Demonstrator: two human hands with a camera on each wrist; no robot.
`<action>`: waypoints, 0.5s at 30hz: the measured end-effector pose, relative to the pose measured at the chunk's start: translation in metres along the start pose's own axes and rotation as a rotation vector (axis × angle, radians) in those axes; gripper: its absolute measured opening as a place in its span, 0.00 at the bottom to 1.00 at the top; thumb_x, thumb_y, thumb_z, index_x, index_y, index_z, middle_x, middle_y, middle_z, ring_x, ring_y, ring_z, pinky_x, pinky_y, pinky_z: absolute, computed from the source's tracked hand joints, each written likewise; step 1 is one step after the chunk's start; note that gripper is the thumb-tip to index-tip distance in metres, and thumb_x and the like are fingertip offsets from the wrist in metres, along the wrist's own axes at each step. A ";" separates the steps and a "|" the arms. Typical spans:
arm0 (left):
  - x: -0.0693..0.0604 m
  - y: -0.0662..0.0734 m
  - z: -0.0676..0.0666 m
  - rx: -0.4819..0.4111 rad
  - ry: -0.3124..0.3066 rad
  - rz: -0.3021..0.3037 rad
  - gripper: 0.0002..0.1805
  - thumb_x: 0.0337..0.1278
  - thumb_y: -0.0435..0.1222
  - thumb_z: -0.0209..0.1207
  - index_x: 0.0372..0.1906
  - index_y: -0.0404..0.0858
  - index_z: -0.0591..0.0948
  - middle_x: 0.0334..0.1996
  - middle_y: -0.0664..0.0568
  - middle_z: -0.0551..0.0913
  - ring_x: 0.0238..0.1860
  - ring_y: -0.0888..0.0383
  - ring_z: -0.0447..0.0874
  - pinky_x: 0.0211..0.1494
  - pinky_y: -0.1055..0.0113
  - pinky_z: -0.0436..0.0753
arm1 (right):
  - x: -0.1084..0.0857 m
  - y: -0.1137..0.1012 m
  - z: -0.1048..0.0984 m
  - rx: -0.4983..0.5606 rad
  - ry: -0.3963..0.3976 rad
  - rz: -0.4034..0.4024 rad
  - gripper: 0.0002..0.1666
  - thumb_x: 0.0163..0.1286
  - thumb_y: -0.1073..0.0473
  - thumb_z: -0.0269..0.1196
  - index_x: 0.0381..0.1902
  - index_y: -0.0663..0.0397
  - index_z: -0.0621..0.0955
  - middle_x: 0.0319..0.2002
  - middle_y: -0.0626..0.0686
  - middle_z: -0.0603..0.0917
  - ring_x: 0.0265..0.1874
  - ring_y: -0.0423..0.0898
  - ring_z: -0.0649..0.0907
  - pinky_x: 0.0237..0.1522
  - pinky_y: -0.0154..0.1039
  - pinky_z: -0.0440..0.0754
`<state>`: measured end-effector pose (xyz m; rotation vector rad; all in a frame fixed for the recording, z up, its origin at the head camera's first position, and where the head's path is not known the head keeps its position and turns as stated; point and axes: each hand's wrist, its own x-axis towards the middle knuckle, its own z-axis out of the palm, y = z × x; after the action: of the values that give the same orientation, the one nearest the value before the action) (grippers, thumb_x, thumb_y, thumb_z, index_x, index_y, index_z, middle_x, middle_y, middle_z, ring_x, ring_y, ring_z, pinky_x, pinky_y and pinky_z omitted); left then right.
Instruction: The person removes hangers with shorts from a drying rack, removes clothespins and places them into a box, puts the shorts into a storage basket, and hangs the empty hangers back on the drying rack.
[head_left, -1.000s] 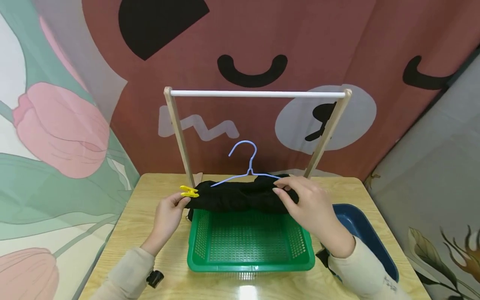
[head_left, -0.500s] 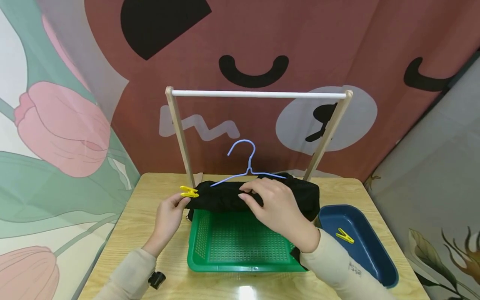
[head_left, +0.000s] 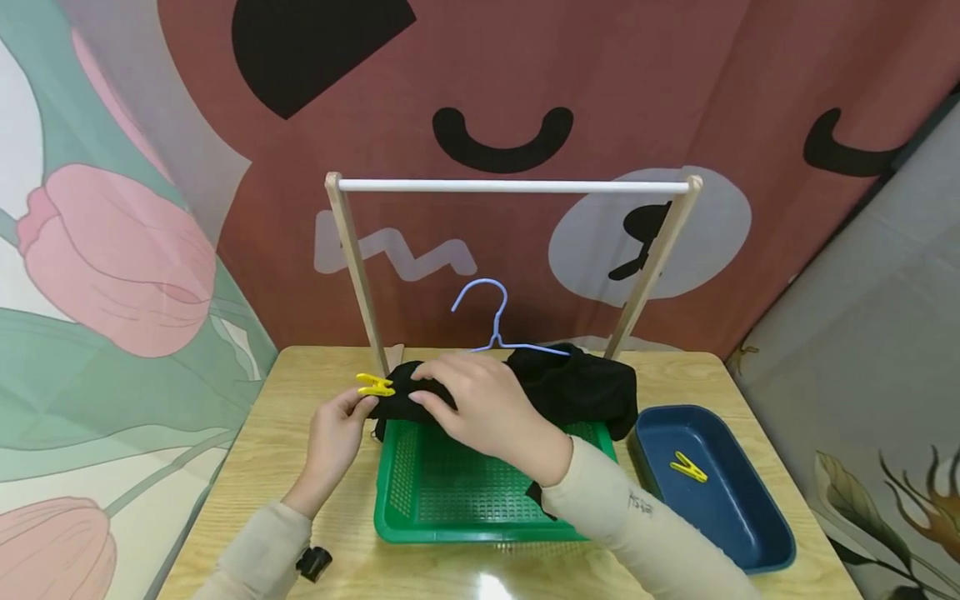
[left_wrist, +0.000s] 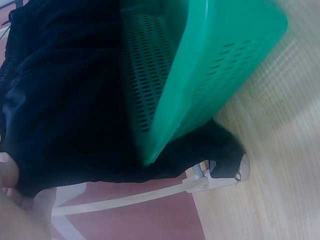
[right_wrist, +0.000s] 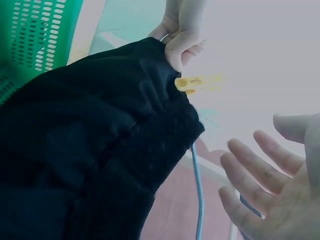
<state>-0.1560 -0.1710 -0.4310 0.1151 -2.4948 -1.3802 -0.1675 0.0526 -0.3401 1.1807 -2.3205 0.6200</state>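
Observation:
A black cloth garment (head_left: 581, 392) with a gathered, elastic-looking edge drapes over the back of a green basket (head_left: 480, 533). My left hand (head_left: 333, 433) pinches its left corner between thumb and fingers. Just above those fingertips, a yellow clothespin (right_wrist: 182, 83) is clipped on the garment's edge. My right hand (head_left: 487, 408) hovers over the garment's left half with fingers spread, and the right wrist view shows nothing in it. A light blue hanger (head_left: 498, 325) stands with its hook up behind the cloth; its lower part is hidden by garment and hand.
Behind the basket rises a wooden rack with a white crossbar (head_left: 510, 186). To the right lies a blue tray (head_left: 738, 500) holding another yellow clothespin (head_left: 688, 467). Everything stands on a wooden table (head_left: 277, 450) before a printed curtain.
My right hand has swept left from the garment's right side towards the clipped corner, uncovering the tray's clothespin. The left hand keeps its pinch in place.

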 end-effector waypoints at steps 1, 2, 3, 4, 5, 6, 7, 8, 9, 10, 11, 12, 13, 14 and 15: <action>0.000 0.001 0.000 0.001 0.000 0.001 0.08 0.67 0.30 0.60 0.38 0.29 0.86 0.33 0.42 0.86 0.32 0.54 0.76 0.34 0.67 0.74 | 0.003 -0.002 0.002 -0.011 -0.012 -0.009 0.15 0.69 0.49 0.67 0.47 0.50 0.84 0.43 0.46 0.86 0.43 0.42 0.84 0.47 0.37 0.82; -0.001 0.001 0.000 0.000 -0.001 0.001 0.08 0.67 0.30 0.60 0.38 0.29 0.86 0.34 0.42 0.86 0.33 0.53 0.78 0.35 0.67 0.75 | 0.005 -0.004 0.004 -0.022 -0.025 -0.018 0.16 0.70 0.48 0.66 0.48 0.51 0.84 0.43 0.46 0.86 0.44 0.42 0.84 0.48 0.37 0.81; -0.001 0.001 -0.001 -0.003 -0.006 -0.002 0.08 0.67 0.30 0.60 0.40 0.29 0.86 0.35 0.41 0.87 0.35 0.53 0.80 0.37 0.67 0.77 | 0.008 -0.006 0.006 -0.033 -0.034 -0.027 0.16 0.70 0.48 0.65 0.48 0.51 0.84 0.44 0.47 0.86 0.45 0.43 0.83 0.49 0.38 0.81; -0.001 0.001 -0.001 -0.006 -0.010 -0.008 0.08 0.68 0.31 0.59 0.41 0.29 0.86 0.37 0.41 0.87 0.37 0.52 0.81 0.38 0.66 0.78 | 0.010 -0.008 0.009 -0.044 -0.043 -0.037 0.17 0.70 0.47 0.65 0.49 0.51 0.84 0.44 0.47 0.85 0.45 0.43 0.83 0.49 0.38 0.81; -0.001 0.001 -0.001 -0.008 -0.015 -0.013 0.09 0.68 0.31 0.59 0.42 0.29 0.86 0.38 0.41 0.87 0.39 0.51 0.82 0.40 0.65 0.78 | 0.012 -0.010 0.011 -0.053 -0.049 -0.046 0.17 0.70 0.47 0.65 0.49 0.51 0.84 0.44 0.47 0.85 0.46 0.43 0.83 0.50 0.38 0.80; -0.001 0.001 -0.001 -0.012 -0.020 -0.016 0.09 0.68 0.31 0.59 0.43 0.29 0.86 0.39 0.40 0.87 0.40 0.51 0.83 0.41 0.64 0.79 | 0.015 -0.012 0.013 -0.058 -0.052 -0.055 0.17 0.70 0.47 0.65 0.49 0.51 0.84 0.44 0.47 0.85 0.46 0.43 0.83 0.50 0.38 0.80; -0.001 0.000 -0.001 -0.015 -0.025 -0.018 0.09 0.68 0.31 0.59 0.44 0.30 0.86 0.40 0.40 0.87 0.42 0.50 0.83 0.43 0.63 0.79 | 0.017 -0.013 0.016 -0.060 -0.052 -0.063 0.17 0.70 0.47 0.65 0.49 0.51 0.84 0.44 0.47 0.85 0.46 0.43 0.83 0.49 0.38 0.80; -0.001 0.000 -0.001 -0.019 -0.029 -0.022 0.09 0.69 0.31 0.59 0.45 0.30 0.86 0.41 0.41 0.87 0.42 0.50 0.84 0.44 0.63 0.80 | 0.020 -0.014 0.019 -0.066 -0.051 -0.070 0.17 0.70 0.47 0.65 0.50 0.51 0.84 0.45 0.47 0.85 0.47 0.44 0.83 0.50 0.39 0.80; -0.001 -0.001 -0.002 -0.023 -0.033 -0.023 0.10 0.69 0.31 0.58 0.45 0.30 0.86 0.41 0.41 0.87 0.43 0.50 0.84 0.44 0.62 0.80 | 0.022 -0.015 0.021 -0.075 -0.051 -0.075 0.18 0.70 0.47 0.65 0.50 0.51 0.84 0.46 0.47 0.85 0.48 0.44 0.83 0.51 0.39 0.80; -0.001 -0.001 -0.001 -0.023 -0.034 -0.022 0.10 0.69 0.32 0.58 0.45 0.31 0.86 0.41 0.41 0.87 0.43 0.50 0.84 0.44 0.63 0.80 | 0.025 -0.016 0.023 -0.083 -0.053 -0.080 0.18 0.70 0.47 0.65 0.50 0.51 0.83 0.46 0.47 0.85 0.47 0.44 0.83 0.50 0.38 0.80; -0.001 -0.001 -0.001 -0.025 -0.032 -0.021 0.10 0.69 0.33 0.58 0.45 0.31 0.86 0.41 0.42 0.87 0.43 0.50 0.84 0.44 0.64 0.80 | 0.027 -0.016 0.026 -0.086 -0.052 -0.083 0.18 0.70 0.47 0.66 0.50 0.51 0.83 0.45 0.47 0.85 0.46 0.44 0.83 0.49 0.37 0.80; -0.001 -0.001 -0.001 -0.029 -0.032 -0.020 0.11 0.69 0.33 0.58 0.45 0.31 0.86 0.41 0.42 0.87 0.42 0.50 0.84 0.43 0.64 0.80 | 0.029 -0.016 0.028 -0.089 -0.053 -0.082 0.18 0.69 0.47 0.66 0.50 0.50 0.83 0.45 0.47 0.84 0.46 0.44 0.82 0.49 0.37 0.80; -0.001 -0.001 -0.001 -0.029 -0.032 -0.020 0.11 0.70 0.34 0.58 0.45 0.31 0.87 0.40 0.42 0.87 0.42 0.51 0.84 0.43 0.65 0.80 | 0.031 -0.016 0.030 -0.096 -0.055 -0.080 0.18 0.69 0.46 0.66 0.50 0.50 0.83 0.45 0.47 0.84 0.46 0.43 0.82 0.48 0.37 0.80; -0.001 -0.001 -0.001 -0.030 -0.031 -0.021 0.11 0.70 0.35 0.58 0.45 0.32 0.87 0.40 0.43 0.88 0.41 0.52 0.84 0.42 0.66 0.80 | 0.033 -0.016 0.032 -0.101 -0.059 -0.077 0.19 0.69 0.46 0.66 0.50 0.50 0.83 0.46 0.47 0.84 0.45 0.43 0.82 0.48 0.36 0.79; -0.001 -0.001 -0.001 -0.033 -0.031 -0.020 0.11 0.70 0.35 0.58 0.45 0.32 0.87 0.39 0.43 0.88 0.39 0.53 0.83 0.41 0.67 0.79 | 0.034 -0.015 0.033 -0.101 -0.064 -0.072 0.19 0.68 0.45 0.66 0.51 0.50 0.83 0.45 0.46 0.84 0.44 0.42 0.81 0.46 0.36 0.79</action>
<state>-0.1550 -0.1720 -0.4317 0.1139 -2.5011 -1.4409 -0.1791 0.0041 -0.3440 1.2473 -2.3217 0.4399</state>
